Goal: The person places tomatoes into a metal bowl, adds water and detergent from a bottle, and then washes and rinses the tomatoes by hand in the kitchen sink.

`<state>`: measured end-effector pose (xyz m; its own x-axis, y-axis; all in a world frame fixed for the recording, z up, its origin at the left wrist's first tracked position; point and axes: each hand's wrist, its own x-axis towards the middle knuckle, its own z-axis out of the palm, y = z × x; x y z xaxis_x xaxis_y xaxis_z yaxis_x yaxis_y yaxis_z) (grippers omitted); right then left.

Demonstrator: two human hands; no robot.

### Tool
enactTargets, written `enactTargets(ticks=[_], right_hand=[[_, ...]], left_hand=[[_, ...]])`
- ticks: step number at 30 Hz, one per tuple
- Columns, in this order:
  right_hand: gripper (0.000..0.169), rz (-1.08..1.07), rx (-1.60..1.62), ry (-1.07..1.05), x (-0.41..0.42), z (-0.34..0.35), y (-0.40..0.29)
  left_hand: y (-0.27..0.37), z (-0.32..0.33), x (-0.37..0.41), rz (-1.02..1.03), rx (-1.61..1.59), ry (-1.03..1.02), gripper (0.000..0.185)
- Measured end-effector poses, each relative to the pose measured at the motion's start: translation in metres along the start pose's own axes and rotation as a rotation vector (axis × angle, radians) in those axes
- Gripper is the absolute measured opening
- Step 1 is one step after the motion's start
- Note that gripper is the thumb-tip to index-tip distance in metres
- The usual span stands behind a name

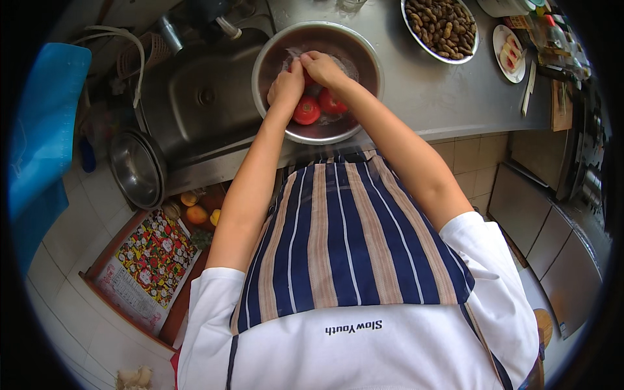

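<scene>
A large stainless steel bowl (378,73) stands at the right edge of the sink, with clear water in it. Two red tomatoes, one at the near left (306,110) and one beside it (332,101), lie in the water. Both my hands are inside the bowl, close together at its far middle. My left hand (288,84) and my right hand (321,68) meet at the fingertips around another tomato (308,78), which is partly hidden by them. Something clear, water or thin plastic, shows just beyond the fingers; I cannot tell which.
Left of the bowl is a steel sink (195,124), with stacked metal bowls (136,170) at its near left. A bowl of peanuts (441,29), a plate with sliced fruit (509,53), a knife (528,90) and bottles (555,36) stand to the right on the steel counter (414,107).
</scene>
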<state>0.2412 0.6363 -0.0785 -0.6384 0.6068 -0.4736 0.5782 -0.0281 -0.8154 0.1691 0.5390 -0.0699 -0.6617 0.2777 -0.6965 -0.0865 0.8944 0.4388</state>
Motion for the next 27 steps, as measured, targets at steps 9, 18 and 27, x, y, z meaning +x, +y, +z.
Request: enactTargets(ticks=[9, 18, 27], right_hand=[[0.033, -0.062, 0.108, 0.041, 0.015, 0.018, 0.025], [0.035, 0.136, 0.6, -0.253, -0.017, -0.014, -0.025], [0.052, 0.001, 0.464, 0.058, -0.032, 0.031, -0.014]], left_hand=[[0.003, 0.022, -0.006, 0.154, -0.371, 0.164, 0.06], [0.018, -0.003, -0.025, -0.019, -0.85, -0.334, 0.048], [-0.003, 0.018, 0.0, 0.224, -1.101, -0.229, 0.04]])
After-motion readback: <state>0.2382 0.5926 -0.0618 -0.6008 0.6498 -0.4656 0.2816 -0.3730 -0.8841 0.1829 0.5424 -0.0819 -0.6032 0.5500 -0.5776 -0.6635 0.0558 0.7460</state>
